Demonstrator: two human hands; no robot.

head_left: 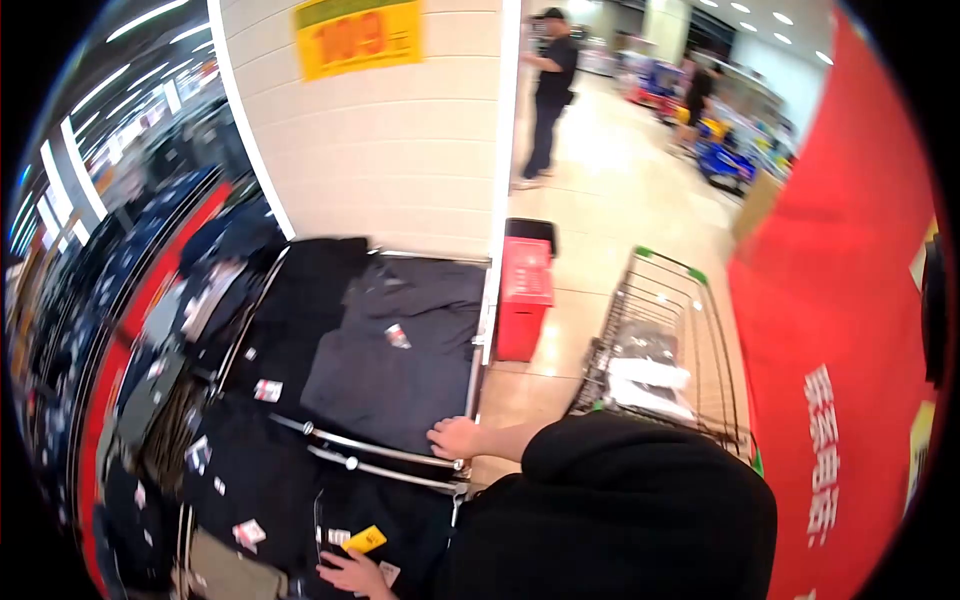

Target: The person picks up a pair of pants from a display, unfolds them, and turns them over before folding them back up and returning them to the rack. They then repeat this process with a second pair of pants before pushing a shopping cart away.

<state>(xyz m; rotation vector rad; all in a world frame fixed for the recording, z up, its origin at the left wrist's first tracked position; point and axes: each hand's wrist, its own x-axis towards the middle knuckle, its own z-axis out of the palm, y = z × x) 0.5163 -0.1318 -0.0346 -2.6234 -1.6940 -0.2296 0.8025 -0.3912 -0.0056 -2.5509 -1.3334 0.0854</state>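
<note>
My right hand [455, 438] rests at the corner of a stack of dark grey folded clothes [400, 375], beside the metal rail [385, 446]; its fingers are somewhat bent and whether they grip the cloth is unclear. Lower down, my left hand [355, 574] lies with fingers spread on black folded clothes [415, 518], just below a yellow tag [364, 540]. White and red labels [398, 336] dot the garments.
A shopping cart [715, 330] with packaged items stands to the right, near a red bin [525, 300]. A red banner [830, 300] hangs at far right. A person in black [553, 90] stands in the aisle. More clothes racks [150, 240] fill the left.
</note>
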